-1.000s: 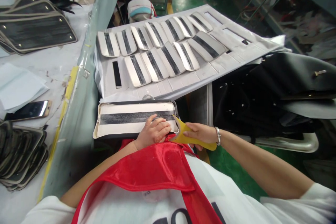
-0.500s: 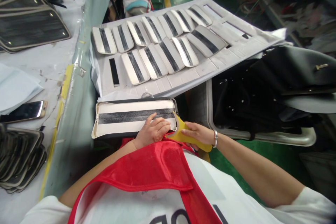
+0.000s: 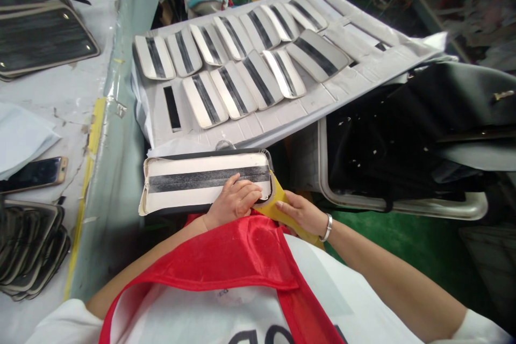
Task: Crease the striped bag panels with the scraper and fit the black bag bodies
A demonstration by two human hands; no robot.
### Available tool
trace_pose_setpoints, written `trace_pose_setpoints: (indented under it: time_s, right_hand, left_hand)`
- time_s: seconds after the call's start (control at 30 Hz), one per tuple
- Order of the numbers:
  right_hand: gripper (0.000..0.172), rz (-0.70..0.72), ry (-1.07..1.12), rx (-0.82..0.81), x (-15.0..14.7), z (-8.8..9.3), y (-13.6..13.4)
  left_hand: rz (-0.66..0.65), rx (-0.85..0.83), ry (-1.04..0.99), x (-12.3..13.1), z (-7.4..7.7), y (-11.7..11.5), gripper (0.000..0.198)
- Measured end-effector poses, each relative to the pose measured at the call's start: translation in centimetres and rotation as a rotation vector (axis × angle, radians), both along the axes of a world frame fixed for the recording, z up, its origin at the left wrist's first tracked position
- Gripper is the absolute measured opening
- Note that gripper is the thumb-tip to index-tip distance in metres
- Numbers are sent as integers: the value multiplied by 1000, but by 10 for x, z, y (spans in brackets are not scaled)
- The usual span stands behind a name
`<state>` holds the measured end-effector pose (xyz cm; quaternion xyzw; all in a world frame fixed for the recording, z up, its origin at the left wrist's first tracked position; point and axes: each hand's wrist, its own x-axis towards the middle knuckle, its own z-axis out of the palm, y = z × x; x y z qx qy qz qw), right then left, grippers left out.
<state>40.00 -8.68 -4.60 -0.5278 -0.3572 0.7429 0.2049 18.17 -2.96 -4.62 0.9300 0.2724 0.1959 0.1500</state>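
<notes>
In the head view, a black-edged striped panel [image 3: 185, 181] lies lengthwise just in front of the person, presumably for easy reach of its right end. The left hand [image 3: 230, 203] rests bent fingers on that end, apparently steadying it; whether they pinch its near edge is hidden. The right hand [image 3: 304, 216] grasps a yellow concave-ended plate [image 3: 276, 191], its fingers closed around it, the hollow fitted about the panel's right corner. Beyond the panel, smaller striped flaps [image 3: 205, 101] lie spread in two rows, likely for separation.

Left grip [image 3: 234, 200] rests on striped panel [image 3: 185, 180] — right grip [image 3: 307, 216] holds yellow tool [image 3: 276, 193].
</notes>
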Motion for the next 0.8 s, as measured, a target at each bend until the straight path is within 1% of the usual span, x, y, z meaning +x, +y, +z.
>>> trace_pose_setpoints:
  time_s: [0.1,0.23,0.37,0.47,0.53,0.6,0.67,0.7,0.73,0.8]
  right_hand:
    - [30,-34,-20,52,-3,2,0]
    - [31,-36,-51,108,-5,7,4]
    - [33,-47,-34,73,-8,6,7]
    - [37,-71,-12,8,-13,1,6]
    - [39,-95,14,-9,-17,-1,4]
    - [39,-130,25,14,-22,-2,3]
    - [38,-164,-13,80,-26,-3,3]
    - [38,-184,-50,131,-28,-4,4]
    - [37,-203,-95,186,-30,-5,4]
    - [36,-221,-167,277,-31,-6,2]
  left_hand:
    - [10,-9,1,1,1,-1,29]
    - [16,-5,11,2,4,-1,30]
    - [15,22,-24,6,2,-1,31]
    - [8,48,-87,3,1,0,29]
    - [-8,5,-123,-1,5,0,29]
    - [31,-75,-179,-2,12,0,30]
    - [104,-104,-249,5,20,2,29]
    - [116,-92,-264,13,23,3,27]
    - [101,-71,-251,23,24,5,26]
    - [-2,-11,-145,47,22,12,24]
